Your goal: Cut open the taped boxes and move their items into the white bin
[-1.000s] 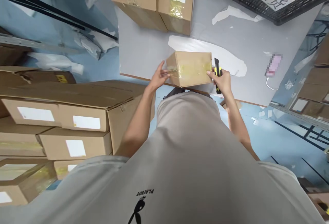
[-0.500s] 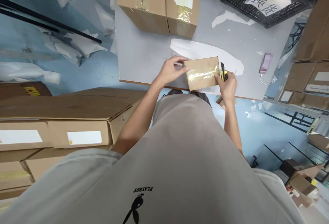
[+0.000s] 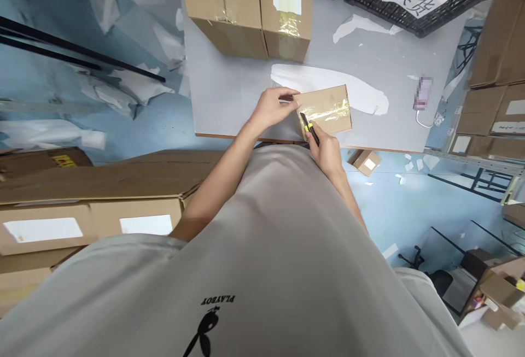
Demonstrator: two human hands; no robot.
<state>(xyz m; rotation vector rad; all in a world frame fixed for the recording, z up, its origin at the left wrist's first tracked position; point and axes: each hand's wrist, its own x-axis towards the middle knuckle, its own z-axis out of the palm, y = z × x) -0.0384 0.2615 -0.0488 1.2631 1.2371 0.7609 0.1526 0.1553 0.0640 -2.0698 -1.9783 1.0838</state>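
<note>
A small cardboard box [image 3: 328, 103] with shiny clear tape across its top lies at the front edge of the grey table [image 3: 229, 94]. My left hand [image 3: 274, 106] grips the box's left end between thumb and fingers. In my right hand [image 3: 327, 152] is a black and yellow box cutter [image 3: 310, 129], its tip over the left part of the taped top. Whether the blade touches the tape I cannot tell. Beneath and behind the box lies a flat white sheet [image 3: 324, 77].
Two tall taped cartons [image 3: 241, 34] stand at the table's back. At the back right is a black plastic crate [image 3: 389, 12] with a paper sign. A pink item with a white cord [image 3: 422, 119] lies at the right. Stacked boxes [image 3: 139, 171] are close on my left.
My right hand has moved left with the box cutter, from the box's right end to over its left part. My left hand keeps its hold on the box.
</note>
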